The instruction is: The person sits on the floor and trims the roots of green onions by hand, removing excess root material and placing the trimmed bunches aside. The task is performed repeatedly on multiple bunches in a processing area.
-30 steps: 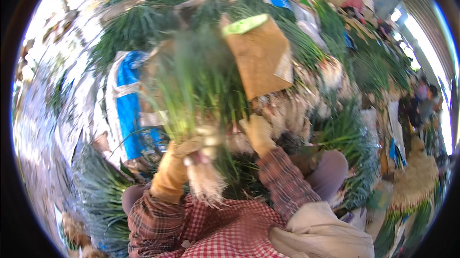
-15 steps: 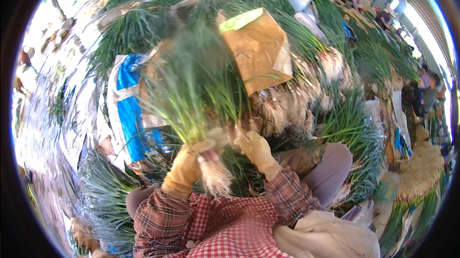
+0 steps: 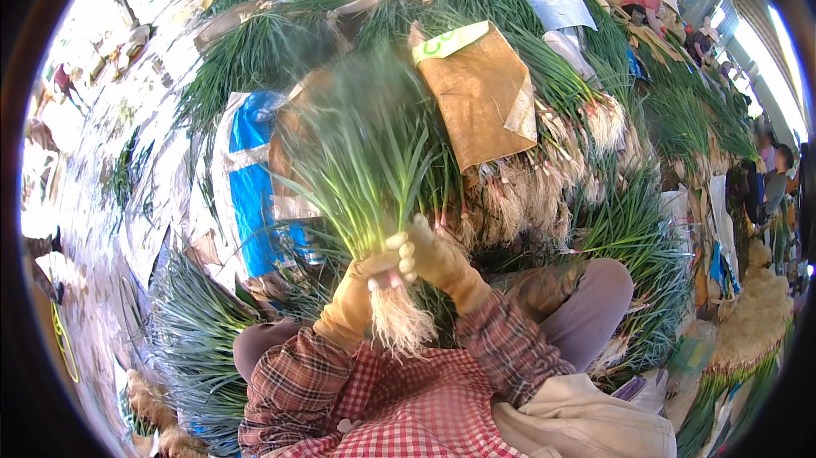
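Observation:
My left hand, in a tan glove, is closed around the lower stalks of a bunch of green onions, held upright with pale stringy roots hanging below. My right hand, gloved alike, has its fingers curled on the bunch's right side, touching or almost touching my left fingers. The upper leaves are blurred. Behind the bunch lies a pile of green onions with roots toward me, partly under a folded brown sheet.
A blue and white bag stands left of the bunch. More onion heaps surround my bent legs. Other people work at upper right, including one in pink and seated figures. A pale plastic ground sheet spreads at left.
My right hand has moved leftward from the pile onto the bunch beside my left hand. My left hand and the bunch have shifted slightly right.

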A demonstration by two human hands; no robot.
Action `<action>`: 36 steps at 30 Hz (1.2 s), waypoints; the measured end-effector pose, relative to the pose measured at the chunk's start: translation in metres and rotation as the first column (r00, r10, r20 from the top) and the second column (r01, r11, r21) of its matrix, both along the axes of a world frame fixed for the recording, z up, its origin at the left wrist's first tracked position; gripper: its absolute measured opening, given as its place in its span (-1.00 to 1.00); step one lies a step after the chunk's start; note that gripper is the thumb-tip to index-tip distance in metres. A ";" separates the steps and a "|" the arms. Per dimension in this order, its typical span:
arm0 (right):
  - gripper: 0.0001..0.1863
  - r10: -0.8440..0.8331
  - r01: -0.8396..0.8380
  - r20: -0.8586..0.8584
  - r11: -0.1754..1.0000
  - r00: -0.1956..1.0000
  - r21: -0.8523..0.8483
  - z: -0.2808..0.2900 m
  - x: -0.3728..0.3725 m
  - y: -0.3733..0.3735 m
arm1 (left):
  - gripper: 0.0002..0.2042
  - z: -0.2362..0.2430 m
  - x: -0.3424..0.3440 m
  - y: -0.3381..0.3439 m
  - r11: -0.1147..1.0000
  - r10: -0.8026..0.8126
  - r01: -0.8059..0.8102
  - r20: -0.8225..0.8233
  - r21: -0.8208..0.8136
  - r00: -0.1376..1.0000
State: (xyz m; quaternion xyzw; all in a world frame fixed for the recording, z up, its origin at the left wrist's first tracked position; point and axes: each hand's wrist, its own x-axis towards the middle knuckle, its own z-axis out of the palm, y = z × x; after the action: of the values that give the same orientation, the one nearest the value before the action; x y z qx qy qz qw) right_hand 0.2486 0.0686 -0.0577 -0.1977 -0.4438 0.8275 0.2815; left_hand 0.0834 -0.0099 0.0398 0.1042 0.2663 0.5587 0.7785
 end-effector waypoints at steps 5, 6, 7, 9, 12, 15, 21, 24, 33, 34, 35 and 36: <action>-0.62 0.023 -0.357 -0.648 0.849 0.761 -0.390 0.035 -0.052 0.014 | -0.69 -0.009 -0.005 -0.009 0.999 0.002 -0.012 0.204 0.045 0.979; -0.63 -0.019 -0.289 -0.602 0.864 0.798 -0.411 0.037 -0.058 0.011 | -0.67 -0.010 -0.007 -0.010 0.999 0.020 -0.027 0.240 0.028 0.971; -0.62 -0.023 -0.248 -0.581 0.890 0.813 -0.382 0.038 -0.058 0.004 | -0.67 -0.009 -0.012 -0.010 0.999 0.030 -0.037 0.219 0.027 0.975; -0.58 -0.127 0.128 -0.085 0.992 0.988 0.004 0.040 -0.052 -0.014 | -0.65 -0.003 -0.024 -0.005 0.997 0.079 -0.080 0.166 0.002 0.983; -0.50 -0.200 -0.275 0.722 0.831 0.662 0.483 0.040 -0.040 -0.044 | -0.67 0.020 -0.048 -0.003 0.985 0.118 -0.164 0.478 0.055 0.870; -0.42 0.009 -0.749 0.925 0.591 0.379 0.301 0.031 -0.005 -0.047 | -0.60 0.044 -0.063 -0.008 0.929 0.220 -0.314 0.389 0.196 0.895; -0.46 -0.643 -0.248 0.745 0.762 -0.179 0.598 -0.027 0.020 0.063 | -0.79 0.040 -0.066 0.001 0.933 0.323 -0.340 0.145 0.117 0.935; -0.53 -0.679 -0.388 0.730 0.694 -0.072 0.607 -0.032 0.027 0.068 | -0.63 0.024 -0.066 0.016 0.956 0.291 -0.290 -0.023 0.038 0.956; -0.83 -0.800 0.273 0.310 0.496 0.514 0.824 -0.001 -0.007 -0.070 | -0.60 0.000 -0.004 0.007 0.981 -0.163 0.194 -0.460 0.021 0.873; -0.87 -0.748 0.087 0.409 0.524 0.523 0.847 -0.006 -0.007 -0.072 | -0.64 0.000 -0.003 0.007 0.980 -0.193 0.188 -0.547 -0.066 0.814; -0.90 -0.731 -0.222 0.520 0.473 0.443 0.853 -0.012 -0.006 -0.073 | -0.65 -0.001 0.000 0.006 0.991 -0.118 0.133 -0.437 0.004 0.892; -0.90 -0.618 -0.305 0.661 0.590 0.426 0.748 -0.017 0.000 -0.068 | -0.65 -0.001 -0.002 0.007 0.998 -0.041 0.054 -0.354 0.027 0.935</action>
State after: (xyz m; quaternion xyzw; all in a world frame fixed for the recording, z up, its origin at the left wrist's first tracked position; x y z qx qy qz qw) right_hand 0.2485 0.0004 -0.0750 -0.5012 -0.8098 0.2673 0.1468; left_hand 0.0818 -0.0025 0.0384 0.2232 0.3888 0.5166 0.7295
